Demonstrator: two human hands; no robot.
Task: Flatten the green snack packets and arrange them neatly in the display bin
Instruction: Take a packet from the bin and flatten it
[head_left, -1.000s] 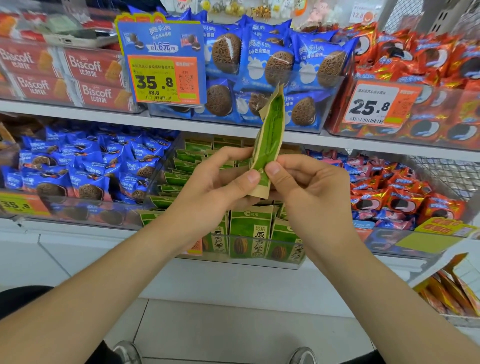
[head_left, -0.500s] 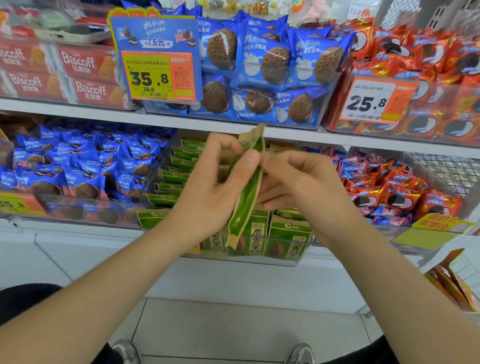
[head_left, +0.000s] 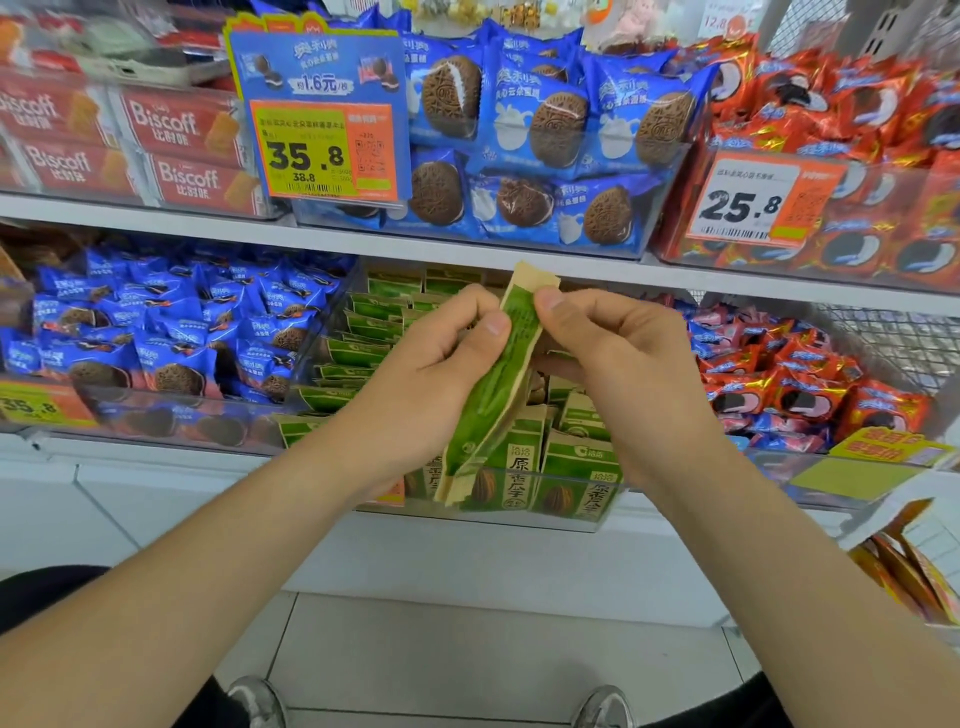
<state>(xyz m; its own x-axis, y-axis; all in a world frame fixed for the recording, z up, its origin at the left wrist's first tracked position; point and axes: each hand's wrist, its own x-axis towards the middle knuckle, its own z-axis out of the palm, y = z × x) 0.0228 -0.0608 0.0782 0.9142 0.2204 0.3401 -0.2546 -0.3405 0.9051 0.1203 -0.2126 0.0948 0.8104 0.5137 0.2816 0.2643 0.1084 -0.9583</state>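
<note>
The person stands at a white shop shelf (head_left: 208, 228) holding one long green snack packet with tan paper ends (head_left: 493, 384) up in the air, in front of the clear plastic display bin (head_left: 566, 522) on the lower shelf. The packet is turned edge-on and tilted, its tan top end leaning to the right and its lower end hanging down to the left, over the bin's front wall. The left hand (head_left: 415, 395) grips it from the left, with the thumb pressed flat on the green face near the top and the fingers (head_left: 457, 312) curled round behind. The right hand (head_left: 623, 384) pinches the upper end from the other side, thumb tip just under the tan strip and its fingers (head_left: 628, 332) bent behind the packet. Inside the bin, more green packets of the same kind (head_left: 576, 462) stand upright along the front, and others lie stacked flat further back on the left. To the left of the bin is a heap of small blue cookie packets (head_left: 156, 338), and to the right a heap of red and gold cookie packets (head_left: 810, 395). On the shelf above, larger blue cookie packets (head_left: 545, 124) sit behind a yellow and orange price tag reading 35.8 (head_left: 317, 150), with red Biscoff boxes (head_left: 176, 130) beside them on the left. A white and orange tag reading 25.8 (head_left: 748, 202) hangs on the bin of red packets at the upper right.
</note>
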